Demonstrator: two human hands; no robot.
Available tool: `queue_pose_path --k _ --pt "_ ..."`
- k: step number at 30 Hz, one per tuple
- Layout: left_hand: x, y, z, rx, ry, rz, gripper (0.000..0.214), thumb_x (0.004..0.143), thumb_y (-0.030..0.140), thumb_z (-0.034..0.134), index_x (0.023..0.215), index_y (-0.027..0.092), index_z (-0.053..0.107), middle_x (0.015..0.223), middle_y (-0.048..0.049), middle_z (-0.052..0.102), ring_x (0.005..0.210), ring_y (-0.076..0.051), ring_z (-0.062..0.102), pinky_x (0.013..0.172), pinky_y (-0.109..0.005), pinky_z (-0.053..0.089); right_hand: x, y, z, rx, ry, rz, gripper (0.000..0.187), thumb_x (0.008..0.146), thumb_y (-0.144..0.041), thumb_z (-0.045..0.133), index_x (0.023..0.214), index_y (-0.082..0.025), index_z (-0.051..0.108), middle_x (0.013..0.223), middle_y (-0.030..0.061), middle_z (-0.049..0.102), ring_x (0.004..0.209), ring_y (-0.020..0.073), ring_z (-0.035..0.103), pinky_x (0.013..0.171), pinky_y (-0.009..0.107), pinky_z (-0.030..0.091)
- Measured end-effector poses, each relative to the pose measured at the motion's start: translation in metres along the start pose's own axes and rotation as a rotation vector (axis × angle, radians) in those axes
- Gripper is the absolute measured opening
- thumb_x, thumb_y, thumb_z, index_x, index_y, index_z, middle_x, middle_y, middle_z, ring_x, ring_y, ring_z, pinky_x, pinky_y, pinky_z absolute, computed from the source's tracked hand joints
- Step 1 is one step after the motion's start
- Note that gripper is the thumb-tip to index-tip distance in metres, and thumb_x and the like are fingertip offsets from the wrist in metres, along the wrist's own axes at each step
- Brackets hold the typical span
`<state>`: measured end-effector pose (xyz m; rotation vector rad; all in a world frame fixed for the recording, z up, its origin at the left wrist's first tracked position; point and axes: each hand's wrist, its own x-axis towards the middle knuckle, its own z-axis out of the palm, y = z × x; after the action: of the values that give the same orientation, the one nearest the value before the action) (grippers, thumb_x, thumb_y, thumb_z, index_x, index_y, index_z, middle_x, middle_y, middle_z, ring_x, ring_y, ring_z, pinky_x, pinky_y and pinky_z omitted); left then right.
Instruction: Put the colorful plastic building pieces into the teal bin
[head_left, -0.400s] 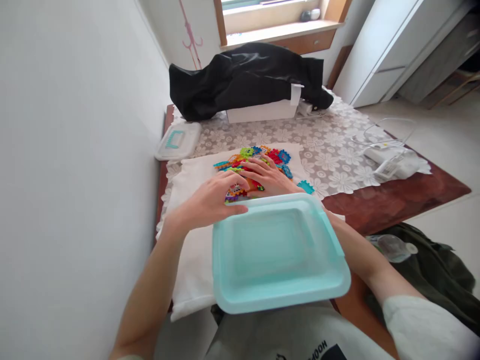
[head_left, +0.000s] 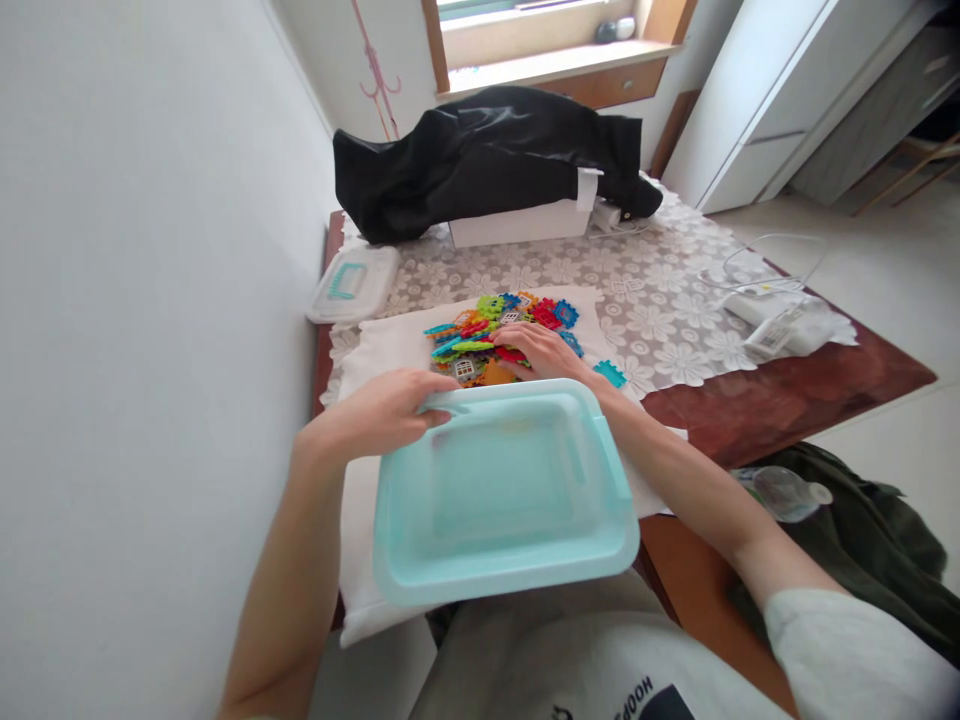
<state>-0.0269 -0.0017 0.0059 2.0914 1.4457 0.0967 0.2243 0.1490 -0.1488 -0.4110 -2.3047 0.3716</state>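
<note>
A light teal plastic bin point(head_left: 600, 560) rests at the near table edge, against my lap, and nothing shows inside it. My left hand point(head_left: 382, 408) grips its far left rim, fingers curled over the edge. Beyond the bin lies a pile of colourful interlocking plastic pieces point(head_left: 495, 325) on a white cloth point(head_left: 390, 345). My right hand point(head_left: 536, 350) lies on the near side of that pile, fingers bent over some pieces; what it holds is hidden. One teal piece point(head_left: 611, 374) lies apart at the cloth's right edge.
A white lid with a teal handle point(head_left: 352, 283) sits near the wall. A black cloth point(head_left: 487, 150) covers a white box at the far end. Cables and a white adapter point(head_left: 772, 315) lie on the lace tablecloth at right. A plastic bottle point(head_left: 784, 493) rests on dark green fabric.
My left hand left the pile and took hold of the bin's far rim. The bin shifted left and slightly away. My right hand stayed on the pieces.
</note>
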Motion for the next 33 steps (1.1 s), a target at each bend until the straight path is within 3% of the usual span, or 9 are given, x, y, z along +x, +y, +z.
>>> queue_pose_path --k 3,6,9,11,13,17,23,28,33 --pt "-0.002 -0.001 -0.002 0.006 -0.006 -0.044 0.027 0.098 0.04 0.062 0.112 0.025 0.08 0.108 -0.0065 0.082 0.103 -0.031 0.075 0.088 -0.035 0.055 0.0 -0.001 0.001 -0.017 0.084 0.066 0.026 0.107 -0.04 0.069 0.128 -0.024 0.071 0.12 0.0117 0.081 0.116 0.0283 0.074 0.104 0.048 0.061" --pt "0.005 0.008 0.003 0.017 0.047 -0.019 0.035 0.1 0.043 0.062 0.126 0.026 0.077 0.128 -0.006 0.081 0.116 -0.031 0.073 0.097 -0.036 0.053 0.001 -0.004 -0.001 -0.031 0.083 0.093 0.022 0.108 -0.04 0.067 0.124 -0.027 0.074 0.118 0.0099 0.081 0.112 0.0273 0.073 0.104 0.048 0.058" --pt "0.013 0.019 0.011 0.064 0.042 -0.002 0.028 0.106 0.046 0.058 0.108 0.024 0.076 0.11 -0.0066 0.082 0.102 -0.029 0.073 0.086 -0.035 0.051 0.003 -0.006 -0.002 -0.027 0.095 0.088 0.017 0.108 -0.04 0.067 0.112 -0.027 0.078 0.113 0.0085 0.081 0.109 0.0261 0.072 0.102 0.047 0.056" --pt "0.014 0.025 0.015 0.116 -0.027 -0.017 0.031 0.108 0.045 0.056 0.089 0.023 0.068 0.09 -0.0053 0.077 0.085 -0.027 0.07 0.074 -0.034 0.045 0.003 -0.006 -0.002 -0.018 0.131 0.091 0.016 0.107 -0.04 0.068 0.106 -0.027 0.077 0.111 0.0081 0.081 0.107 0.0258 0.072 0.1 0.046 0.056" --pt "0.012 0.029 0.018 0.153 -0.086 -0.023 0.033 0.108 0.041 0.058 0.081 0.023 0.06 0.084 -0.0038 0.074 0.077 -0.025 0.067 0.069 -0.034 0.04 0.003 -0.006 -0.002 -0.009 0.155 0.102 0.015 0.107 -0.039 0.068 0.106 -0.027 0.076 0.11 0.0077 0.081 0.107 0.0256 0.072 0.1 0.046 0.057" --pt "0.011 0.032 0.023 0.269 -0.057 -0.024 0.024 0.106 0.032 0.063 0.084 0.024 0.059 0.085 -0.0044 0.074 0.081 -0.028 0.07 0.067 -0.034 0.038 0.003 -0.005 -0.002 -0.019 0.136 0.096 0.017 0.109 -0.041 0.066 0.107 -0.028 0.076 0.111 0.0069 0.081 0.108 0.0252 0.072 0.101 0.046 0.056" --pt "0.026 0.026 0.025 0.42 0.071 -0.059 0.016 0.109 0.031 0.061 0.096 0.023 0.065 0.093 -0.009 0.076 0.094 -0.033 0.074 0.071 -0.036 0.041 0.0 0.006 0.001 -0.125 0.097 0.066 0.029 0.105 -0.047 0.07 0.125 -0.027 0.078 0.124 0.01 0.081 0.12 0.0289 0.07 0.109 0.049 0.053" --pt "0.026 0.023 0.022 0.433 0.086 -0.104 0.017 0.11 0.033 0.06 0.096 0.024 0.064 0.093 -0.0083 0.077 0.093 -0.033 0.075 0.068 -0.035 0.038 0.0 0.012 0.004 -0.058 0.094 0.138 0.019 0.103 -0.044 0.071 0.109 -0.028 0.081 0.112 0.0079 0.082 0.111 0.0268 0.072 0.105 0.047 0.054" --pt "0.024 0.023 0.022 0.387 0.085 -0.085 0.019 0.108 0.034 0.061 0.092 0.025 0.063 0.09 -0.0069 0.077 0.09 -0.032 0.075 0.067 -0.035 0.038 0.004 0.006 0.001 0.09 0.225 0.193 0.012 0.1 -0.037 0.073 0.1 -0.027 0.079 0.104 0.0061 0.079 0.101 0.0243 0.073 0.099 0.044 0.057"
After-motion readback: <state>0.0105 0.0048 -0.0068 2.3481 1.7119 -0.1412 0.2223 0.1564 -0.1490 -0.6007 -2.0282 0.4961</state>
